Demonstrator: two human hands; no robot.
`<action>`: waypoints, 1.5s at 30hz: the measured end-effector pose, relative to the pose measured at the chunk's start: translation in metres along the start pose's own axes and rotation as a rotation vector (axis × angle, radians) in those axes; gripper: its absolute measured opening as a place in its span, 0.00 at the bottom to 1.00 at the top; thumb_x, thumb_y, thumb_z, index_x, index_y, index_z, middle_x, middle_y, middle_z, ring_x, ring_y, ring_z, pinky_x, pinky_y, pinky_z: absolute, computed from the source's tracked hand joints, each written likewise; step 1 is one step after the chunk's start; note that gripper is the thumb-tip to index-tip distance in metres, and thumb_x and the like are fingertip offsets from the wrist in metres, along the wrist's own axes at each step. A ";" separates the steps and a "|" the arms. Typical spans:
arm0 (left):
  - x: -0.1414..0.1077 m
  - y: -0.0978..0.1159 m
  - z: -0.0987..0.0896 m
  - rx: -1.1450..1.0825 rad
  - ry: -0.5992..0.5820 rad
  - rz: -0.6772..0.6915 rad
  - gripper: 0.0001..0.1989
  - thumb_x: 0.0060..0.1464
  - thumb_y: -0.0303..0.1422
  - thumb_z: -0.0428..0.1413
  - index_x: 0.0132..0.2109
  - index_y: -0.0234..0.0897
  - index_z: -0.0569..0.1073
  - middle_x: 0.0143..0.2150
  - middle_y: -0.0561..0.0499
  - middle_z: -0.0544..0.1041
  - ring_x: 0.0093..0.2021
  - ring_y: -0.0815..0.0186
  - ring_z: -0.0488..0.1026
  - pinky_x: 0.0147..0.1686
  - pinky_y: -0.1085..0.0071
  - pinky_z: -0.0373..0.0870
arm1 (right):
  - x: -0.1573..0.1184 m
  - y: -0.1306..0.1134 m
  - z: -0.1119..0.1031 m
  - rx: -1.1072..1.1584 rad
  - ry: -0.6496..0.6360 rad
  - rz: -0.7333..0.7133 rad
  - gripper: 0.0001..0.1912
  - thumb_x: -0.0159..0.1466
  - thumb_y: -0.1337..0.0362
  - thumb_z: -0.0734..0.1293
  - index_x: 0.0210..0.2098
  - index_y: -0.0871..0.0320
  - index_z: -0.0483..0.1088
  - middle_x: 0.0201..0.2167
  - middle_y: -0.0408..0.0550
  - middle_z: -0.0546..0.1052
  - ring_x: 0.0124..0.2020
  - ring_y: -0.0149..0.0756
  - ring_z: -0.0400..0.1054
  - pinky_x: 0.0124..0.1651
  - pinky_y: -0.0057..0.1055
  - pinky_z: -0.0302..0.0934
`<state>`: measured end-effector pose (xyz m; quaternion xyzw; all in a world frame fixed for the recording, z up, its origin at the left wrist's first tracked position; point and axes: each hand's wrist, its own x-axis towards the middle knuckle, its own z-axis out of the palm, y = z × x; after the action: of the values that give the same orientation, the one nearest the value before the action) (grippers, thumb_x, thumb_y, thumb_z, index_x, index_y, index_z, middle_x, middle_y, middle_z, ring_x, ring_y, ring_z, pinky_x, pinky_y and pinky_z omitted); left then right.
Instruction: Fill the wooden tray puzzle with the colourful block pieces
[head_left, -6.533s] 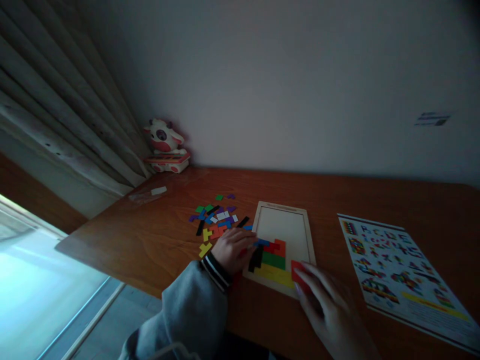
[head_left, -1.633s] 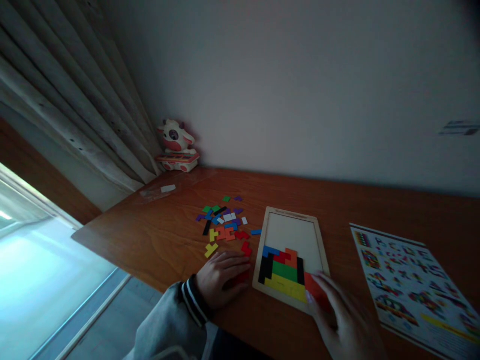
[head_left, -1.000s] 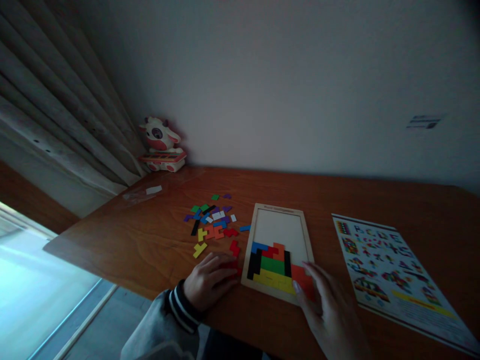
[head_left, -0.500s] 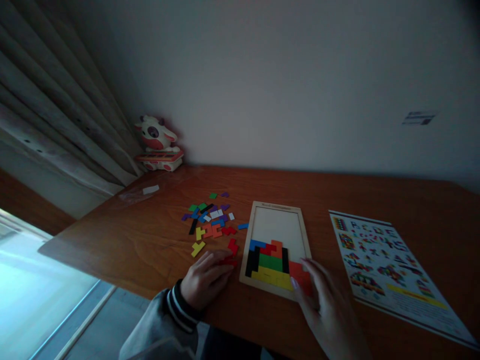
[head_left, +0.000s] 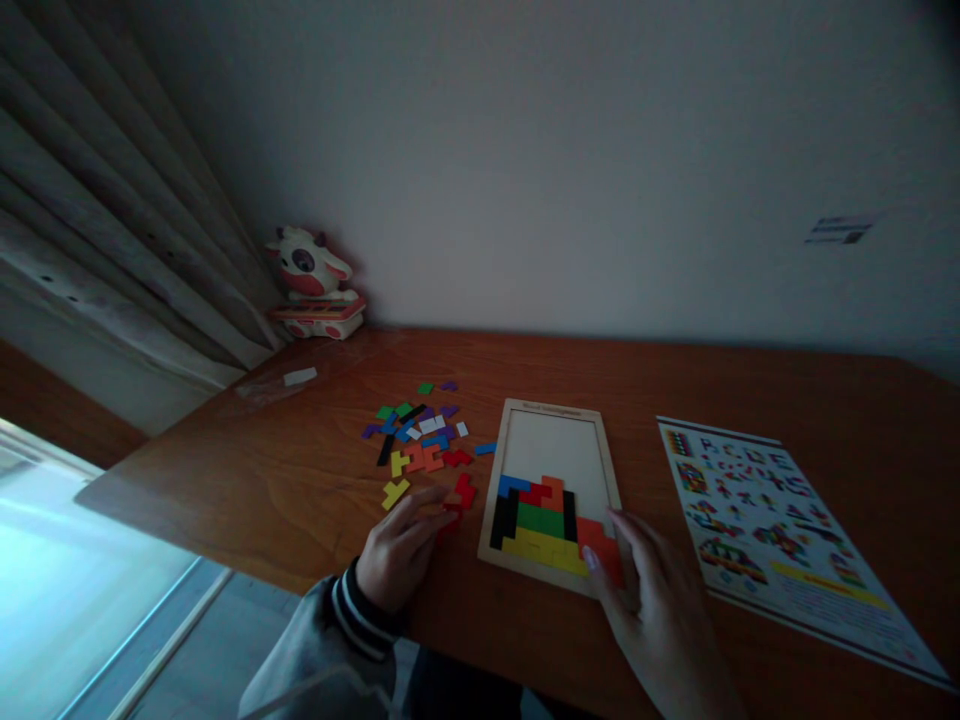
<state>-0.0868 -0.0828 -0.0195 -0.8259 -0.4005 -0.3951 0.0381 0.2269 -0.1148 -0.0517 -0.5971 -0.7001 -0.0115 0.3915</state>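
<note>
A wooden tray puzzle point(head_left: 553, 408) lies on the table, its lower part filled with yellow, green, black, blue, red and orange pieces. My left hand point(head_left: 401, 548) is left of the tray, its fingertips closed on a red puzzle piece point(head_left: 451, 516) that they partly cover. Just above that piece lies another red piece point(head_left: 464, 489). My right hand point(head_left: 652, 590) rests at the tray's lower right edge, thumb and fingers apart around a corner with orange-red pieces point(head_left: 598, 545). Nothing shows between its fingers.
Several loose coloured pieces point(head_left: 431, 458) are heaped left of the tray. A printed pattern sheet point(head_left: 784, 540) lies to the right. A cow toy with a keyboard point(head_left: 319, 290) stands at the back left near the curtain point(head_left: 135, 210), with a clear plastic bag point(head_left: 262, 390) before it.
My left hand has drawn slightly left, and the red piece under its fingertips has shifted with it. My right hand has stayed nearly still at the tray.
</note>
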 end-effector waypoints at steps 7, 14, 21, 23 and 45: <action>0.009 0.015 0.006 -0.099 0.102 -0.164 0.14 0.63 0.24 0.51 0.44 0.42 0.80 0.49 0.48 0.78 0.48 0.64 0.79 0.46 0.70 0.80 | 0.003 -0.038 0.003 0.120 0.065 -0.057 0.17 0.69 0.58 0.62 0.56 0.54 0.67 0.50 0.54 0.76 0.51 0.46 0.72 0.52 0.46 0.69; 0.018 0.054 0.021 -0.376 0.162 -0.309 0.10 0.64 0.29 0.54 0.42 0.42 0.80 0.48 0.46 0.78 0.47 0.62 0.79 0.44 0.68 0.81 | 0.004 -0.087 0.022 0.486 -0.024 0.039 0.17 0.69 0.58 0.64 0.54 0.56 0.70 0.44 0.52 0.80 0.38 0.38 0.78 0.39 0.31 0.75; 0.016 0.070 0.033 -0.564 0.121 -0.372 0.06 0.61 0.33 0.59 0.44 0.40 0.80 0.48 0.45 0.80 0.48 0.60 0.79 0.46 0.65 0.81 | 0.001 -0.083 0.019 0.724 -0.115 0.281 0.15 0.67 0.54 0.65 0.46 0.56 0.76 0.42 0.52 0.82 0.40 0.41 0.79 0.41 0.32 0.76; 0.015 0.070 0.034 -0.604 0.108 -0.375 0.06 0.62 0.32 0.58 0.44 0.40 0.80 0.48 0.46 0.80 0.47 0.61 0.80 0.45 0.66 0.82 | 0.000 -0.074 0.014 0.738 -0.132 0.303 0.15 0.66 0.53 0.66 0.45 0.56 0.76 0.42 0.53 0.82 0.40 0.42 0.79 0.42 0.33 0.76; 0.017 0.073 0.033 -0.546 0.007 -0.315 0.08 0.61 0.26 0.58 0.44 0.42 0.80 0.44 0.49 0.81 0.44 0.65 0.80 0.46 0.73 0.79 | 0.052 0.010 0.007 0.052 -0.097 0.104 0.13 0.67 0.58 0.62 0.48 0.55 0.71 0.38 0.49 0.81 0.34 0.40 0.77 0.37 0.36 0.70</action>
<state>-0.0095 -0.1088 -0.0122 -0.7322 -0.4023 -0.4917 -0.2454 0.2330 -0.0657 -0.0316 -0.6220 -0.6865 0.0560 0.3724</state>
